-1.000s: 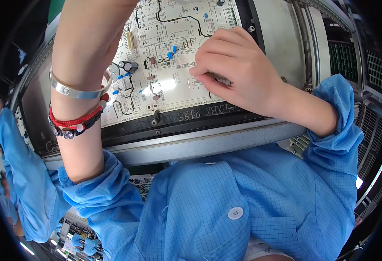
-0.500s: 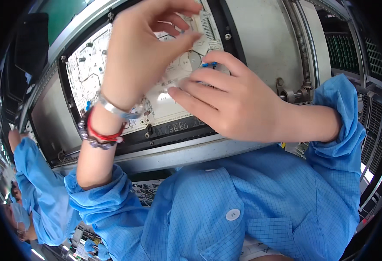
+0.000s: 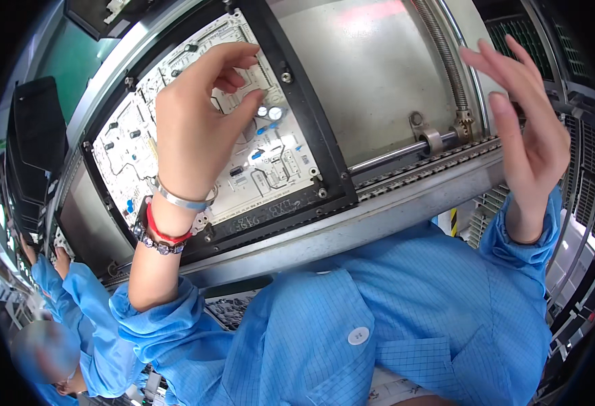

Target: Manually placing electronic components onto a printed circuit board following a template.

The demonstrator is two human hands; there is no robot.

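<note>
A white circuit board (image 3: 240, 191) sits in a black carrier frame (image 3: 330, 166) on the conveyor. Small dark parts, blue parts (image 3: 257, 154) and round silver-topped capacitors (image 3: 275, 113) stand on the board. Over its middle hovers my left hand (image 3: 192, 122), thumb apart from curled fingers, with nothing visible between them. It hides part of the board; whether it touches cannot be told. My right hand (image 3: 534, 128) is raised off to the right, beyond the frame, fingers spread and holding nothing.
A metal rail (image 3: 392, 193) with a chain runs along the near side. Right of the frame lie a metal plate (image 3: 365, 68), a threaded shaft (image 3: 446, 54) and a rod. Dark racks stand far right. A person in blue (image 3: 98, 308) works at lower left.
My right hand has left the board, swinging up to the right with fingers spreading. The carrier frame has shifted left with the board. My left hand has dropped slightly lower in view.
</note>
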